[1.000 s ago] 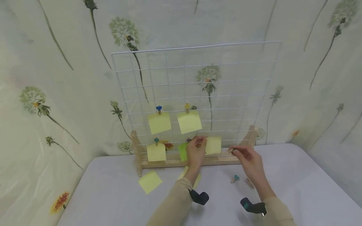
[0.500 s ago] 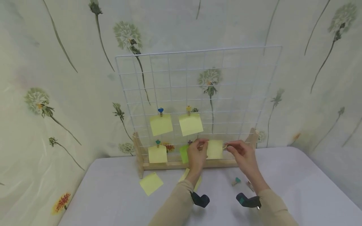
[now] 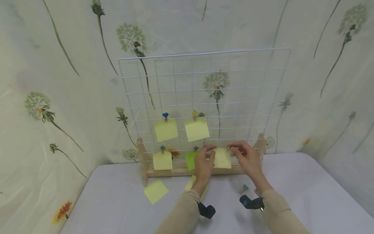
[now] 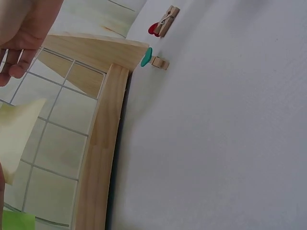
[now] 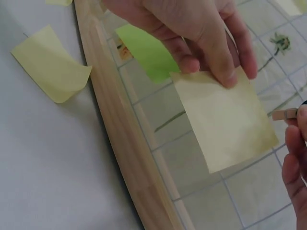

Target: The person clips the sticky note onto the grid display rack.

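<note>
My left hand (image 3: 204,162) pinches a yellow sticky note (image 3: 223,158) by its left edge, in front of the lower part of a white wire grid panel (image 3: 204,53). In the right wrist view, the thumb lies over the note's face. My right hand (image 3: 246,157) pinches a small wooden clothespin (image 5: 285,114) near the note's upper right corner. In that view a gap shows between the clothespin's tip and the paper. A green sticky note (image 3: 190,160) hangs just left of my left hand, partly hidden by it.
Three more yellow notes, one of them an upper-left note (image 3: 166,130), hang from clothespins. The grid stands in a wooden base (image 3: 181,173). Loose on the table lie a teal clothespin (image 4: 155,61), a red one (image 4: 165,21) and two yellow notes, one at left (image 3: 156,191).
My right hand has moved left and slightly up with the clothespin, from beside the note to its upper right corner. My left hand still holds the note, slightly lower in view.
</note>
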